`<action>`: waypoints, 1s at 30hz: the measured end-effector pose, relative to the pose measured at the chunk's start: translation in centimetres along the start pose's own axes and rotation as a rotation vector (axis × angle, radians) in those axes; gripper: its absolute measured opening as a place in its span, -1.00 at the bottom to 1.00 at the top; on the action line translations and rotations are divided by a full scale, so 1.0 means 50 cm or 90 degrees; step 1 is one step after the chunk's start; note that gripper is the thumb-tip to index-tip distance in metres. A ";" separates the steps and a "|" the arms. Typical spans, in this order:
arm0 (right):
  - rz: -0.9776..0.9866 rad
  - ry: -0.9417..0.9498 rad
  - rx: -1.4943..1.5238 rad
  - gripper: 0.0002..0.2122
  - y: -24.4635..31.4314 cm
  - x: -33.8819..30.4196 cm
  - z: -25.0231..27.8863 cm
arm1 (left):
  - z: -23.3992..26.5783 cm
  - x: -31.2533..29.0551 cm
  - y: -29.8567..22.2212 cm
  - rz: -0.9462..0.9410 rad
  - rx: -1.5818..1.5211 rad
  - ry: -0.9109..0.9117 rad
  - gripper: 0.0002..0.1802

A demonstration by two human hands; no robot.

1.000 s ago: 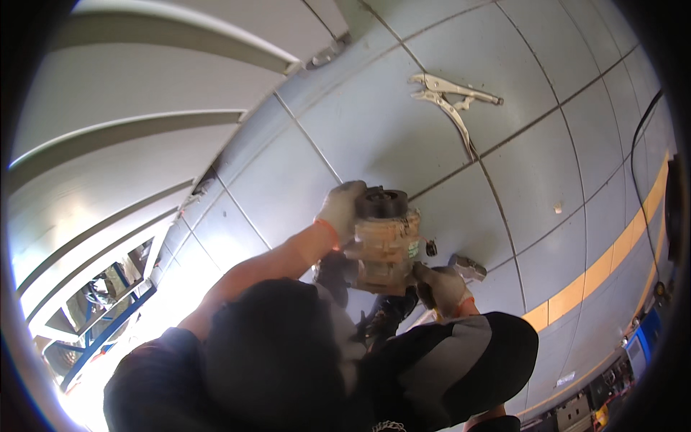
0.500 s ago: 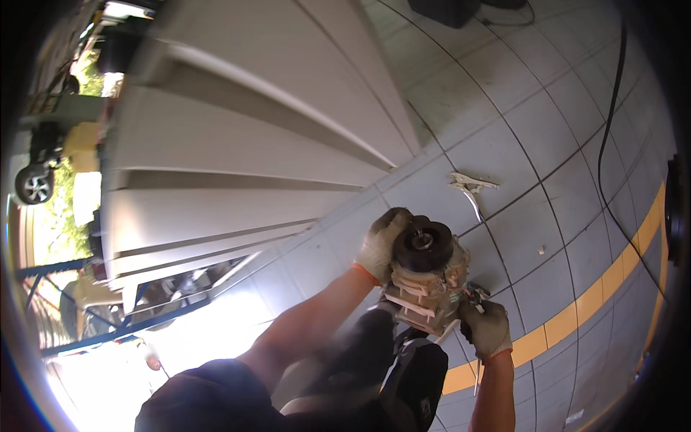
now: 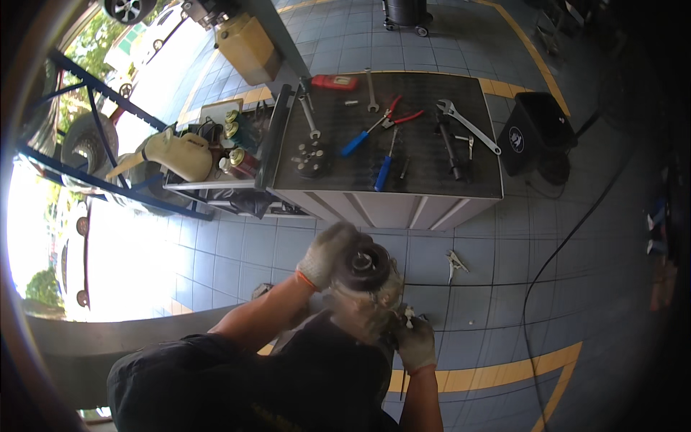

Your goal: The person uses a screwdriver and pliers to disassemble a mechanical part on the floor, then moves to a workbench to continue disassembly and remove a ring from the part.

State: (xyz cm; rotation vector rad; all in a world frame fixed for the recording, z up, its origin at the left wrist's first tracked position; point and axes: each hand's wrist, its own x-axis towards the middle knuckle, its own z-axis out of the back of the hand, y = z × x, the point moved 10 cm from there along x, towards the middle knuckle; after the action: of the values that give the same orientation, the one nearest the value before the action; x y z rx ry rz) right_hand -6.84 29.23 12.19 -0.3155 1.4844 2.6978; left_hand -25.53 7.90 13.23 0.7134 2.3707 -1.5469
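In front of my body hangs a compressor (image 3: 363,306) with a pale cast-metal housing and a black pulley (image 3: 363,266) on its upper end, partly blurred. My gloved left hand (image 3: 327,255) is closed round the pulley's left side. The gloved right hand (image 3: 414,344) has its fingers curled at the housing's lower right, beside a small white connector (image 3: 409,315). Below that hand a thin rod (image 3: 403,385) sticks out; what it belongs to is hidden. On the floor ahead to the right lie locking pliers (image 3: 455,265).
A cabinet (image 3: 389,180) stands ahead with an adjustable wrench (image 3: 468,126), red-handled pliers (image 3: 396,115), blue screwdrivers (image 3: 384,173) and a black bolted disc (image 3: 311,158) on top. A black bin (image 3: 536,126) is to its right. A cable (image 3: 529,295) crosses the floor.
The view has swung upward and turned, so the cabinet top and its tools now show. Both hands still hold the compressor, which appears farther left in the picture.
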 end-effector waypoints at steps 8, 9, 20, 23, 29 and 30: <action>-0.213 0.028 0.331 -0.77 0.223 0.442 0.036 | 0.185 0.162 -0.399 -0.272 -0.045 -0.071 -0.57; -0.188 0.020 0.324 -0.77 0.254 0.513 0.045 | 0.204 0.207 -0.445 -0.294 -0.050 -0.077 -0.57; -0.228 0.074 0.439 -0.65 0.177 1.027 -0.039 | 0.303 0.618 -0.627 -0.348 -0.039 -0.004 -0.72; -0.254 0.081 0.500 -0.64 0.128 1.045 -0.047 | 0.305 0.669 -0.592 -0.327 -0.038 -0.020 -0.71; -0.345 0.086 0.374 -0.68 0.085 1.026 0.010 | 0.269 0.691 -0.538 -0.303 -0.057 -0.037 -0.71; -0.300 0.077 0.292 -0.68 0.095 1.032 0.033 | 0.265 0.682 -0.539 -0.315 -0.010 -0.066 -0.71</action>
State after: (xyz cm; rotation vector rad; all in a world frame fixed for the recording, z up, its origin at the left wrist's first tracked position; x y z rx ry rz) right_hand -58.24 25.10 6.66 -0.7019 1.7347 1.9493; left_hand -69.51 -3.50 14.27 0.0295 2.6018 -1.6825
